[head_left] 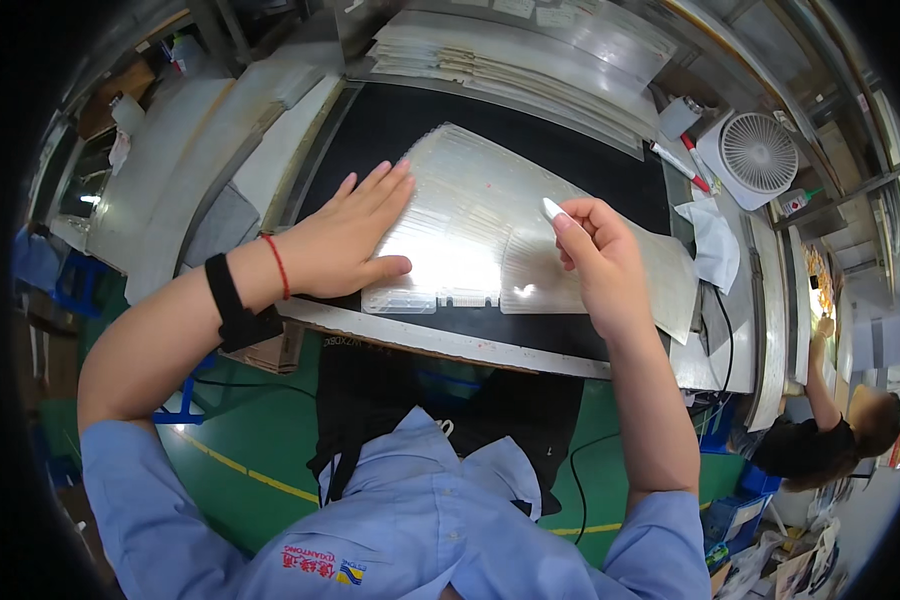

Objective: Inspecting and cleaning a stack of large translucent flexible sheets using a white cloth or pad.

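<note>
Across the black mat [620, 180] on the workbench before us lies a see-through, ribbed plastic panel [460, 200], its near edge close to the bench's pale front rim [450, 343]. Our left hand [360, 235] is spread flat, palm down, at the panel's left side, thumb and fingertips reaching over its edge, with nothing gripped. Our right hand [602, 255] is partly curled above the panel's right half, thumb and forefinger pinched on a small white pointed piece [552, 209]; whether that piece touches the plastic, we cannot tell. Behind the mat we see a stack of flat sheets [500, 75]. To our right, a white cloth [712, 250] lies near the panel, with two marker pens [676, 164] and a white fan [758, 152] farther back. Well apart at far right, we see a co-worker in a black top [805, 450].
</note>
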A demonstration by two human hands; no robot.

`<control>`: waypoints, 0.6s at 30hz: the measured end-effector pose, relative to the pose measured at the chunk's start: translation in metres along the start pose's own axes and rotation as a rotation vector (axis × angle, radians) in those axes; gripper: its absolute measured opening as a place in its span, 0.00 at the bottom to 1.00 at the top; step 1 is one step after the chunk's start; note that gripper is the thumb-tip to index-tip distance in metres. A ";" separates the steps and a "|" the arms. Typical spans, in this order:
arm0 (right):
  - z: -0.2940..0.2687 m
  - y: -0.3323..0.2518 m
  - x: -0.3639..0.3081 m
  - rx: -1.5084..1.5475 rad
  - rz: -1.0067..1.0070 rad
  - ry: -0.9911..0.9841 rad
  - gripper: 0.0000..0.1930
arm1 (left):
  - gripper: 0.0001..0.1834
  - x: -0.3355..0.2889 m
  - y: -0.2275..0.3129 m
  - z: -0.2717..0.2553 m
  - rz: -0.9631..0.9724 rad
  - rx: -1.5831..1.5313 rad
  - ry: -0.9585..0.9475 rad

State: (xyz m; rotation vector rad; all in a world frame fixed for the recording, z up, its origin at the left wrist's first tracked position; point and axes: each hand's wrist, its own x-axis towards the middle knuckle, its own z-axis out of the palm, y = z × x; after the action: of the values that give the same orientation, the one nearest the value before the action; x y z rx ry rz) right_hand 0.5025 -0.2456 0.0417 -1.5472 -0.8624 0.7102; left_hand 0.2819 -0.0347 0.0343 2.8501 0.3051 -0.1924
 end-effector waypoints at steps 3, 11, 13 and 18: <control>0.008 0.003 0.005 0.077 0.074 0.050 0.12 | 0.48 0.007 -0.002 0.003 0.006 0.080 -0.008; 0.014 0.013 -0.007 0.029 0.068 0.099 0.11 | 0.49 -0.005 0.009 0.008 -0.007 0.036 -0.022; 0.016 0.015 -0.009 0.044 0.068 0.087 0.11 | 0.50 -0.004 0.000 0.014 -0.007 0.019 0.042; 0.012 0.011 -0.016 0.011 -0.125 0.156 0.11 | 0.55 -0.032 0.021 0.008 -0.033 -0.066 0.225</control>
State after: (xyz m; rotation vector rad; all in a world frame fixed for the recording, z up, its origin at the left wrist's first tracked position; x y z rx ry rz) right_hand 0.4855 -0.2538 0.0283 -1.5032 -0.8291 0.4964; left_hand 0.2547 -0.0632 0.0373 2.8049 0.3958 0.1313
